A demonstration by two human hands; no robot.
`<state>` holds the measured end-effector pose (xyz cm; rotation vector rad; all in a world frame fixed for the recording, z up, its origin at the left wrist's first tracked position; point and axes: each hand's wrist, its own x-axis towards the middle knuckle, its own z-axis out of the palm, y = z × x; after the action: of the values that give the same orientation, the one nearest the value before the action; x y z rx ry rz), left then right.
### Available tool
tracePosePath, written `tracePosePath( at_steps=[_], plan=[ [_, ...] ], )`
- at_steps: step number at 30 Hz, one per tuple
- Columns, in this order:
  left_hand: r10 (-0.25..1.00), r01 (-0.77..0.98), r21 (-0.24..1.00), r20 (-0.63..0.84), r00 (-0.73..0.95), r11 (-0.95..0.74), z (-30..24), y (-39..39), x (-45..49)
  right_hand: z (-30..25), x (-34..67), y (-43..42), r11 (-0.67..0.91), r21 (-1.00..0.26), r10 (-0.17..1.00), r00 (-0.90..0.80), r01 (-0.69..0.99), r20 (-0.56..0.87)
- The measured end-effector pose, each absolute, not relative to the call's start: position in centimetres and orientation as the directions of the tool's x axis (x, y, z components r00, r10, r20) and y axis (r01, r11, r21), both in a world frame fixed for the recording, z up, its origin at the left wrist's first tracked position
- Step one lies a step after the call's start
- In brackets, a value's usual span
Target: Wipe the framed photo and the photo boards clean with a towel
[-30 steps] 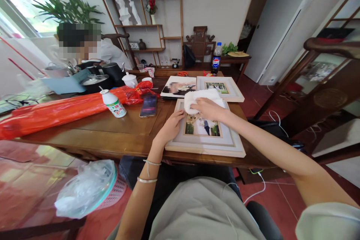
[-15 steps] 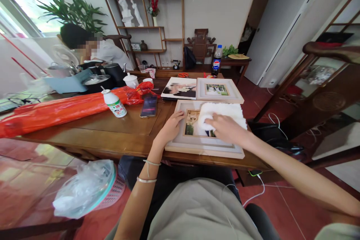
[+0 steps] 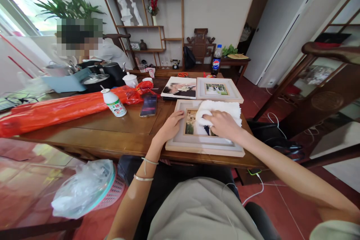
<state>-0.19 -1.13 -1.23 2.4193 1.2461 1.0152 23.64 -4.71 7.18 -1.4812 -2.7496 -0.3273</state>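
right hand on white cloth hides much of framed photo

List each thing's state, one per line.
near frame, flat on the table, under both hands.
white cloth, bunched on the near frame's glass, gripped by right hand.
left hand, open, resting on the near frame's left border.
white bottle, upright, capped.
cola bottle, upright, capped.
phone, lying flat.
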Motion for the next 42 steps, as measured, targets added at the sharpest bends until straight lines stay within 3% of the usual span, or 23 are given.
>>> tracePosePath(
  at_steps=[4,8,17,27,36,42],
  plan=[
    [0.799,0.602,0.531,0.465,0.381,-0.596,-1.1,-0.9,-0.2,7.6,22.0,-4.5,0.553,0.155,0.821,-0.567,0.819,0.067],
    [0.798,0.576,0.554,0.458,0.393,-0.601,-1.2,-0.3,-0.4,7.8,18.3,-8.0,0.692,0.111,0.713,-0.699,0.713,0.047],
    [0.8,0.632,0.5,0.458,0.387,-0.592,-0.9,-0.8,-0.2,7.2,16.4,-13.2,0.761,0.196,0.618,-0.783,0.618,0.07],
    [0.783,0.611,0.496,0.469,0.41,-0.617,-1.4,-0.6,-0.5,9.1,27.0,-13.5,0.576,0.169,0.816,-0.575,0.8,-0.061],
    [0.785,0.608,0.501,0.446,0.429,-0.616,-1.2,-0.7,-0.5,6.0,29.5,-2.9,0.51,0.169,0.817,-0.537,0.843,0.21],
    [0.784,0.612,0.494,0.451,0.427,-0.618,-1.3,-0.7,-0.6,5.8,28.2,2.1,0.446,0.174,0.821,-0.479,0.878,0.31]
  ],
)
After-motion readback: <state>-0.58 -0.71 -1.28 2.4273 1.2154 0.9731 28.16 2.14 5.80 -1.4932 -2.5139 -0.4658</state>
